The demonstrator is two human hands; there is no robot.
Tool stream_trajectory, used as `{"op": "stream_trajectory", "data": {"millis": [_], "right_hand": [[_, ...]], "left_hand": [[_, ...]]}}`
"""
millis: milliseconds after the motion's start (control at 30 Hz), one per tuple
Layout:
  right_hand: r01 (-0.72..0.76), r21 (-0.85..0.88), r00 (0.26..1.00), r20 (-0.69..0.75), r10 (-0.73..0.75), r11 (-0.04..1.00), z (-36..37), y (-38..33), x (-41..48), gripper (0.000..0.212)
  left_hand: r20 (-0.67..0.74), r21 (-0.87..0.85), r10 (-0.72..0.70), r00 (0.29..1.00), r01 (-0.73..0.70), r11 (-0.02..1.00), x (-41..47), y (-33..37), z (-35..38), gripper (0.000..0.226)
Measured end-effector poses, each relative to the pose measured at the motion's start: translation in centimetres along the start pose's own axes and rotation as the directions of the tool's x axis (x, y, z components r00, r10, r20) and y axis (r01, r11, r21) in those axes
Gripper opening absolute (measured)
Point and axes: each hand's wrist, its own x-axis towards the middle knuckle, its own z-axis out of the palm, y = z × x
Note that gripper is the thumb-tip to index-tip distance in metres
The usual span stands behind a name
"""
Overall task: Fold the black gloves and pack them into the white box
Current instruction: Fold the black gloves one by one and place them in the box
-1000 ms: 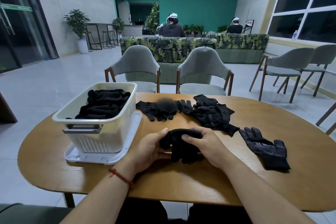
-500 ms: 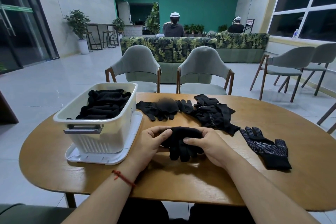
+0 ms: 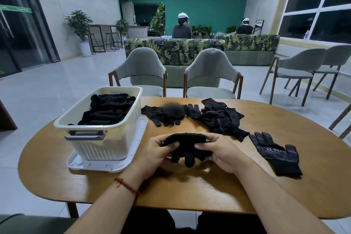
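Observation:
Both hands hold a folded black glove (image 3: 187, 145) just above the table, its fingertips hanging toward me. My left hand (image 3: 157, 151) grips its left end with thumb on top; my right hand (image 3: 221, 151) grips its right end. The white box (image 3: 100, 135) stands to the left on its white lid (image 3: 106, 163) and holds several folded black gloves (image 3: 108, 109). A single dotted black glove (image 3: 277, 152) lies flat to the right. More loose black gloves (image 3: 222, 118) lie in a pile beyond my hands, and others (image 3: 165, 113) lie beside the box.
The oval wooden table (image 3: 190, 190) carries everything. Two grey chairs (image 3: 210, 76) stand at its far side, with more chairs (image 3: 300, 70) at the right. Two people sit with their backs turned beyond a leaf-patterned sofa (image 3: 190, 47).
Both hands lifted the glove slightly and drew it into a tighter fold, with the cuff end now rolled over the top and the fingertips hanging below.

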Motion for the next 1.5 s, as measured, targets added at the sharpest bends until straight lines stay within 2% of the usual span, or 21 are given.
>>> {"op": "stream_trajectory", "data": {"millis": [100, 233, 400, 467, 567, 633, 700, 833, 900, 1000, 1033, 1133, 1233, 1333, 1433, 1500], "right_hand": [[0.012, 0.031, 0.999, -0.031, -0.011, 0.999, -0.2, 0.1, 0.2, 0.029], [0.027, 0.093, 0.998, -0.052, -0.022, 0.995, 0.1, 0.0, 0.1, 0.041], [-0.033, 0.144, 0.998, -0.049, 0.040, 0.989, 0.1, 0.1, 0.2, 0.048], [-0.069, 0.173, 0.997, -0.018, 0.073, 0.982, -0.2, 0.0, 0.0, 0.043], [-0.072, 0.160, 0.996, 0.063, 0.063, 0.984, 0.2, -0.4, -0.7, 0.020], [-0.027, 0.077, 0.999, 0.044, 0.023, 0.997, 0.6, -0.4, -0.8, 0.011], [0.040, 0.006, 0.999, -0.030, -0.040, 0.999, 1.1, -0.2, -0.5, 0.023], [0.194, -0.037, 0.973, -0.120, -0.197, 0.980, 2.0, -1.6, -0.3, 0.030], [0.259, -0.073, 0.953, -0.140, -0.267, 0.963, 2.8, -2.7, -0.5, 0.031], [0.345, -0.129, 0.921, -0.146, -0.362, 0.930, 3.8, -4.5, -1.0, 0.032], [0.371, -0.150, 0.909, -0.142, -0.391, 0.917, 4.2, -5.1, -1.2, 0.033], [0.440, -0.245, 0.875, -0.098, -0.474, 0.864, 5.8, -7.1, -1.4, 0.035], [0.459, -0.288, 0.872, -0.033, -0.488, 0.840, 8.4, -8.8, -0.7, 0.032], [0.452, -0.342, 0.883, 0.038, -0.469, 0.824, 11.6, -10.3, 0.7, 0.027], [0.449, -0.489, 0.881, 0.105, -0.461, 0.748, 14.7, -11.7, 3.7, 0.023], [0.458, -0.546, 0.877, 0.151, -0.455, 0.701, 16.8, -12.4, 6.1, 0.023]], "left_hand": [[-0.007, -0.003, 0.013, 1.000, -0.013, 1.000, 0.2, -0.1, -0.4, 0.031], [0.010, -0.057, -0.018, 1.000, 0.019, 0.998, 0.2, -0.3, -0.3, 0.040], [0.006, -0.012, -0.015, 1.000, 0.015, 1.000, 0.2, -0.4, -0.2, 0.046], [-0.012, 0.017, -0.004, 1.000, 0.005, 1.000, 0.1, -0.2, -0.1, 0.049], [-0.028, 0.033, 0.009, 1.000, -0.008, 0.999, -0.1, 0.0, 0.1, 0.050], [-0.046, 0.011, -0.003, 0.999, 0.003, 1.000, -0.1, 0.2, 0.3, 0.049], [-0.099, 0.013, -0.014, 0.995, 0.015, 1.000, -0.1, 0.7, 0.6, 0.043], [-0.273, -0.048, -0.048, 0.961, 0.036, 0.998, 0.0, 2.6, 1.3, 0.014], [-0.347, -0.095, -0.073, 0.935, 0.042, 0.995, -0.3, 4.1, 1.9, 0.020], [-0.365, -0.182, -0.073, 0.928, 0.005, 0.983, -1.3, 7.2, 2.6, 0.039], [-0.355, -0.167, -0.036, 0.934, -0.026, 0.986, -1.7, 8.2, 2.7, 0.037], [-0.311, 0.095, 0.161, 0.937, -0.138, 0.986, -3.0, 10.6, 1.8, 0.021], [-0.301, 0.289, 0.281, 0.911, -0.193, 0.938, -3.4, 12.6, -0.8, 0.017], [-0.306, 0.399, 0.306, 0.901, -0.171, 0.901, -3.5, 14.6, -4.8, 0.017], [-0.285, 0.505, 0.297, 0.911, -0.120, 0.855, -3.2, 16.5, -9.4, 0.020], [-0.250, 0.612, 0.291, 0.923, -0.082, 0.786, -3.0, 17.7, -12.5, 0.024]]}}
